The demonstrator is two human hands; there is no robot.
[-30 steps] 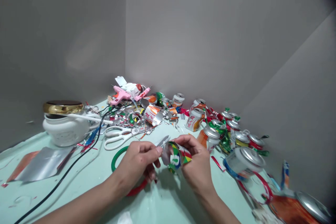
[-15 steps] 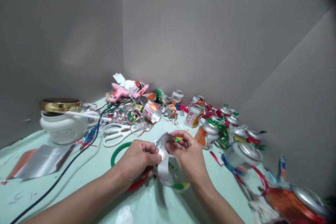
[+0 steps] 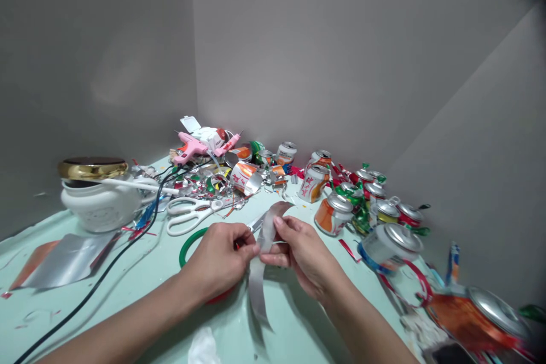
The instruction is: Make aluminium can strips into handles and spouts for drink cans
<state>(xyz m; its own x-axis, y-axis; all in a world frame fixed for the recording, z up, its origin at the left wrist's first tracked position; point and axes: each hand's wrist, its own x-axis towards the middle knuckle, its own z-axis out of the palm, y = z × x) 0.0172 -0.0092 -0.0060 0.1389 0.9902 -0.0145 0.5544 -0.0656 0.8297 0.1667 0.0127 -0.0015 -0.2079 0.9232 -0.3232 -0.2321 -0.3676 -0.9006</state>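
Head view: both hands pinch a silver metal strip (image 3: 259, 273) above the pale green surface (image 3: 140, 273).

Left hand (image 3: 219, 259) is curled, fingers closed on the strip beside scissors blades (image 3: 256, 222); right hand (image 3: 302, 256) grips it with fingertips, wrist low. Strip hangs downward between them. Green ring (image 3: 190, 242) lies behind the left hand; white scissors (image 3: 190, 213) and cut cans (image 3: 333, 213) sit farther back.

Both arms reach forward; the left hand (image 3: 218, 259) and right hand (image 3: 301, 256) meet, fingers curled and pinching.
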